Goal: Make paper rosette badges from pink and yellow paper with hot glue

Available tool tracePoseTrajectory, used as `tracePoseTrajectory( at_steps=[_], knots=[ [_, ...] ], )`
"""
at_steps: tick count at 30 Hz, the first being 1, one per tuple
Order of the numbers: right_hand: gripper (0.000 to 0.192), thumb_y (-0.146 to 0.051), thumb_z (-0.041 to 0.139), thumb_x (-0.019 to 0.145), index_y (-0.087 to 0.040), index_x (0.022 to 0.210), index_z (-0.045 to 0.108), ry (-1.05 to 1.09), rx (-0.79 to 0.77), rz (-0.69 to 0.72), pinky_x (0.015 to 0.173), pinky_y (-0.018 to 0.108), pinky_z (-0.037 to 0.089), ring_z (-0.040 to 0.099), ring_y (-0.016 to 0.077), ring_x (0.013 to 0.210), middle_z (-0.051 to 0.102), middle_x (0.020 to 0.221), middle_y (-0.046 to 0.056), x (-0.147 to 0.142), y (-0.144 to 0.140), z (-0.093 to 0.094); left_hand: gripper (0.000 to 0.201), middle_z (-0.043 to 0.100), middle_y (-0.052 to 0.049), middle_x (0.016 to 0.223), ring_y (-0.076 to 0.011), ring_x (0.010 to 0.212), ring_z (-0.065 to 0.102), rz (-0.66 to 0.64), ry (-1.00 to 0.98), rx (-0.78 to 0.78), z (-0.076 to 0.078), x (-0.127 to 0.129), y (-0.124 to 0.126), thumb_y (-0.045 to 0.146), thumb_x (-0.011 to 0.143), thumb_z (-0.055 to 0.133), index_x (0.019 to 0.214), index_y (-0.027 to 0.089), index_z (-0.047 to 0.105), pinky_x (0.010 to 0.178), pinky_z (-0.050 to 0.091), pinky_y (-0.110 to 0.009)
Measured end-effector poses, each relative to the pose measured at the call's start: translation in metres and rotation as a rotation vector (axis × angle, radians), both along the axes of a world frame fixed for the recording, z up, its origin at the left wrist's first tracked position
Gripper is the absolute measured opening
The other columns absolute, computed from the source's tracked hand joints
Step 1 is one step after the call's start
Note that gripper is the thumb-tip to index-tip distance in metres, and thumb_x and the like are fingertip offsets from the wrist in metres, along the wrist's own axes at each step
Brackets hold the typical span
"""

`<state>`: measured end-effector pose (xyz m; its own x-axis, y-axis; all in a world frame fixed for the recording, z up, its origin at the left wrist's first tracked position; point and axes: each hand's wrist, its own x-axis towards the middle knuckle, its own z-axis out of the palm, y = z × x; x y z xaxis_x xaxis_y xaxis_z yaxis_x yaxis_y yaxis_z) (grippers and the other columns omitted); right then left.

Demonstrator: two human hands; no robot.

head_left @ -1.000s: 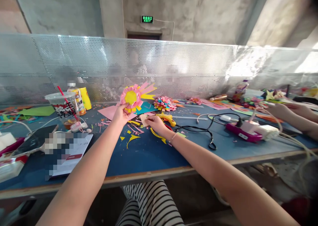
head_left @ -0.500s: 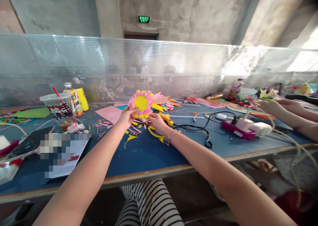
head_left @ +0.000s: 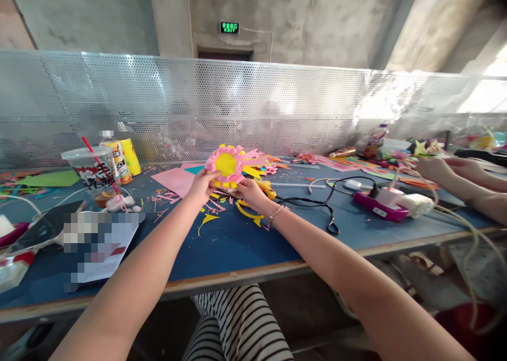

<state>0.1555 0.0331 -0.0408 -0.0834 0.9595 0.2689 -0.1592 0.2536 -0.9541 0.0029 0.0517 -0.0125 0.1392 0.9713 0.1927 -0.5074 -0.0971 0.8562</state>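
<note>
Held up over the table is a pink and yellow paper rosette (head_left: 225, 164), with a round yellow middle, a looped pink edge and pink and yellow tails pointing right. My left hand (head_left: 203, 185) grips its lower left edge, thumb on the front. At its lower right edge, my right hand (head_left: 250, 193) is closed on it; some of those fingertips are hidden behind the paper. Just behind my right hand lies a yellow glue gun (head_left: 266, 188) with a black cord. Yellow paper scraps (head_left: 208, 221) lie on the blue table (head_left: 229, 250) below the rosette.
To the left stand a plastic cup (head_left: 93, 173) with a red straw and a drink bottle (head_left: 120, 157). A magenta power strip (head_left: 380, 207) with cables lies to the right, near another person's hands (head_left: 439, 170). A perforated metal screen (head_left: 317, 112) runs along the back.
The rosette tilts very slightly in my hands, and both hands keep their hold. The view has shifted a little; otherwise things stay in place.
</note>
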Motion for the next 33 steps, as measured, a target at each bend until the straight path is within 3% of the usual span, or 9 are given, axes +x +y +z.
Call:
tracePoseTrajectory(
  at_steps=[12, 17, 23, 33],
  knots=[
    [0.021, -0.027, 0.076, 0.055, -0.020, 0.067, 0.060, 0.124, -0.044, 0.190, 0.069, 0.029, 0.050, 0.062, 0.0195, 0.082, 0.065, 0.073, 0.002, 0.003, -0.010, 0.010, 0.045, 0.065, 0.004, 0.072, -0.0097, 0.059, 0.061, 0.089, 0.024, 0.070, 0.000, 0.005, -0.002, 0.019, 0.044, 0.082, 0.080, 0.018, 0.054, 0.051, 0.045, -0.018],
    [0.014, -0.017, 0.065, 0.061, -0.020, 0.074, 0.060, 0.182, -0.061, 0.276, 0.078, 0.033, 0.049, 0.062, 0.0196, 0.086, 0.067, 0.077, 0.002, 0.006, -0.014, 0.013, 0.044, 0.066, 0.003, 0.075, -0.0120, 0.063, 0.062, 0.131, 0.043, 0.077, 0.001, 0.007, -0.005, 0.023, 0.046, 0.081, 0.082, 0.018, 0.055, 0.054, 0.045, -0.021],
    [0.024, -0.008, 0.053, 0.053, -0.020, 0.073, 0.059, 0.242, -0.100, 0.347, 0.086, 0.036, 0.047, 0.062, 0.0197, 0.090, 0.069, 0.081, 0.001, 0.009, -0.017, 0.017, 0.042, 0.062, 0.003, 0.067, -0.0113, 0.058, 0.058, 0.179, 0.080, 0.148, -0.001, 0.008, -0.004, 0.026, 0.046, 0.081, 0.078, 0.017, 0.056, 0.053, 0.042, -0.022],
    [0.019, -0.015, 0.065, 0.062, -0.021, 0.080, 0.063, 0.220, -0.020, 0.323, 0.091, 0.039, 0.045, 0.062, 0.0197, 0.096, 0.069, 0.086, 0.000, 0.007, -0.018, 0.016, 0.041, 0.060, 0.003, 0.068, -0.0075, 0.052, 0.051, 0.210, 0.060, 0.233, -0.004, 0.013, -0.001, 0.027, 0.049, 0.079, 0.081, 0.016, 0.056, 0.049, 0.038, -0.020]
  ],
)
